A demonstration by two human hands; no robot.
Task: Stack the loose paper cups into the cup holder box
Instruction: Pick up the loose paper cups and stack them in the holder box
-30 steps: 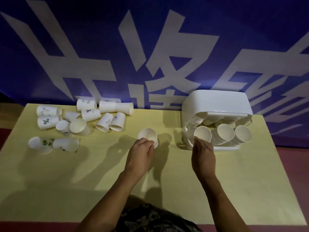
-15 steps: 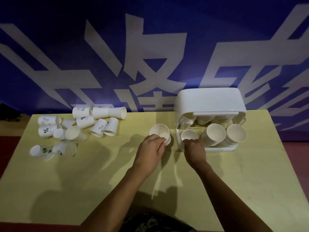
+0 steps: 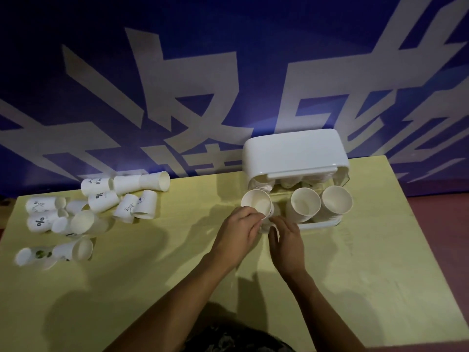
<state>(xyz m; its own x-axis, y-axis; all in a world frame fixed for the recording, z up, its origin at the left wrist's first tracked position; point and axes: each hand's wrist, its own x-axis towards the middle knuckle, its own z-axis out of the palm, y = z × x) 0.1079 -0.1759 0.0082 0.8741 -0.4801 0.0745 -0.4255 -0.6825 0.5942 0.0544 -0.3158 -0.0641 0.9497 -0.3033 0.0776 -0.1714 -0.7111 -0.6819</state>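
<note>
A white cup holder box stands at the back right of the yellow table, its front open. Two stacks of white paper cups lean out of its middle and right slots. My left hand grips a white paper cup, mouth facing me, in front of the box's left slot. My right hand pinches the lower part of that same cup; whether another cup sits under it is hidden. Several loose paper cups lie on their sides at the far left.
A blue banner with large white characters hangs right behind the table. The table's right edge drops to a reddish floor. Bare tabletop lies between the loose cups and my hands.
My left hand has carried its cup right, up to the box's left slot. My right hand has shifted to meet it, and both hands now hold that cup.
</note>
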